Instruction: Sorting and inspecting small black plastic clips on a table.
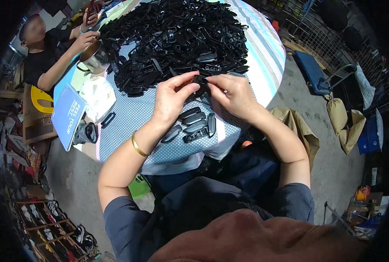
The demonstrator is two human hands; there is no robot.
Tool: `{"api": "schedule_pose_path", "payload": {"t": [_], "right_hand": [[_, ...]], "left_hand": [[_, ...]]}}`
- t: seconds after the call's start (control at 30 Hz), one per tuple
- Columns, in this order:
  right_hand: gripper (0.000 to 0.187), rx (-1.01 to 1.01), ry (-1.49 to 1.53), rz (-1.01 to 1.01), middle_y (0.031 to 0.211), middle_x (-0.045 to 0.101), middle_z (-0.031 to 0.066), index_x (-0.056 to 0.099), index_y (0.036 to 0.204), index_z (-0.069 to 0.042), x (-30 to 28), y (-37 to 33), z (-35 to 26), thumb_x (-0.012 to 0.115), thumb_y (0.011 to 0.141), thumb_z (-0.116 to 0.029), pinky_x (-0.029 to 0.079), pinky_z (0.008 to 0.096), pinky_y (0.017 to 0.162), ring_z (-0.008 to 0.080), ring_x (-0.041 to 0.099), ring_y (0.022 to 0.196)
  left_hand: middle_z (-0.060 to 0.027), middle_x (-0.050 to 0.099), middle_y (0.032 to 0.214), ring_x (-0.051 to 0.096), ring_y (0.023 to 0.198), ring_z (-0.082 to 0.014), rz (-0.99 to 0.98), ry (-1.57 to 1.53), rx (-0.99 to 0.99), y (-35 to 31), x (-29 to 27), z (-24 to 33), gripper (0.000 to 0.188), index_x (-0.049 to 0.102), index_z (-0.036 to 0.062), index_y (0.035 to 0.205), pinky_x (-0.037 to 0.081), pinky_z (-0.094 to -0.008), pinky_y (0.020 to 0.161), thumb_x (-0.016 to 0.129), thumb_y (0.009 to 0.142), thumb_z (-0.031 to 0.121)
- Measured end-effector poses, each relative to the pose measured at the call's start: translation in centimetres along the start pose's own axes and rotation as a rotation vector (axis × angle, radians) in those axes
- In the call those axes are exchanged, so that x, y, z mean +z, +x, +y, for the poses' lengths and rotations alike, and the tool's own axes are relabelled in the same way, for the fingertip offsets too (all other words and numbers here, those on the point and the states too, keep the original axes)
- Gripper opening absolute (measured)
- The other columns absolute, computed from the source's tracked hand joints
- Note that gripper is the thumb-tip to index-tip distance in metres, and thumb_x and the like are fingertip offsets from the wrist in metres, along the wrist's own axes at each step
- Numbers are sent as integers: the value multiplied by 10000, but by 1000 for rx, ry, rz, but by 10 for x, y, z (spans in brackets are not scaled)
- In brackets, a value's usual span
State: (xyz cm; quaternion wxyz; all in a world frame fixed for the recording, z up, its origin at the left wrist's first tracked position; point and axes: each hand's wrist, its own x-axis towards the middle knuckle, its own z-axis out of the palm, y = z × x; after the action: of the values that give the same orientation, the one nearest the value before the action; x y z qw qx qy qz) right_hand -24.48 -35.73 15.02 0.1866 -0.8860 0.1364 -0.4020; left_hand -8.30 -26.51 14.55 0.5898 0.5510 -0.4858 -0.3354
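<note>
Broad heap of black plastic parts [181, 35] blocks the far side of your round, cloth-covered counter [266, 65]; shiny steel mug [96, 60] and blue-covered booklet [66, 115] at left. Your left grip [170, 98] and right grip [236, 94] pinch 1 small black plastic piece [199, 84] between them, beside the heap. 6 elongated black casings [194, 126] lie nearer you; bare cloth reaches the near edge.

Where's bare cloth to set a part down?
Two patches: dotted cloth between the white bag and left hand; striped cloth right of the black heap. Crowded: the heap, the loose parts between the forearms, and the left side, with blue book and metal mug.
</note>
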Motion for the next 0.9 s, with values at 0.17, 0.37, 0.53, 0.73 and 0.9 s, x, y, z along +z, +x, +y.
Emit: {"api": "schedule_pose_path", "payload": {"t": [0.17, 0.37, 0.53, 0.73, 0.9], "right_hand": [[158, -63, -140, 33, 736, 619, 132, 624, 905, 6, 4, -1, -7, 621, 760, -56, 487, 342, 562, 279, 613, 640], [241, -168, -297, 55, 780, 603, 108, 592, 971, -3, 10, -1, -14, 643, 746, -73, 484, 329, 584, 261, 596, 679], [335, 182, 25, -15, 855, 624, 125, 603, 1014, -4, 7, 3, -9, 698, 763, -204, 477, 319, 632, 226, 617, 764], [277, 160, 194, -108, 791, 628, 132, 645, 920, 17, 4, 1, -13, 708, 754, -196, 455, 291, 559, 206, 596, 642], [315, 86, 69, -92, 737, 623, 172, 651, 853, 15, 8, 4, -8, 713, 727, -267, 479, 377, 583, 329, 606, 635]], "left_hand": [[-77, 658, 996, 594, 856, -88, -9, 4, -21, -1, 0, 1, 320, 612, 16, 1127, 473, -211, 773, 627, 809, 43], [-87, 621, 1075, 581, 942, -119, -28, -190, -47, -1, 4, -4, 323, 551, -19, 1184, 466, -238, 841, 563, 868, 45], [-79, 645, 1016, 591, 898, -115, -83, -474, -60, 5, -3, 1, 239, 606, -6, 1107, 465, -226, 812, 546, 889, 73], [-82, 651, 991, 592, 908, -125, -173, -381, 2, 2, -7, 9, 226, 619, -11, 1079, 462, -238, 817, 551, 872, 48], [-99, 639, 1025, 593, 932, -139, -207, -127, 87, 4, -14, 13, 250, 591, -28, 1103, 461, -257, 840, 554, 878, 74]]}}
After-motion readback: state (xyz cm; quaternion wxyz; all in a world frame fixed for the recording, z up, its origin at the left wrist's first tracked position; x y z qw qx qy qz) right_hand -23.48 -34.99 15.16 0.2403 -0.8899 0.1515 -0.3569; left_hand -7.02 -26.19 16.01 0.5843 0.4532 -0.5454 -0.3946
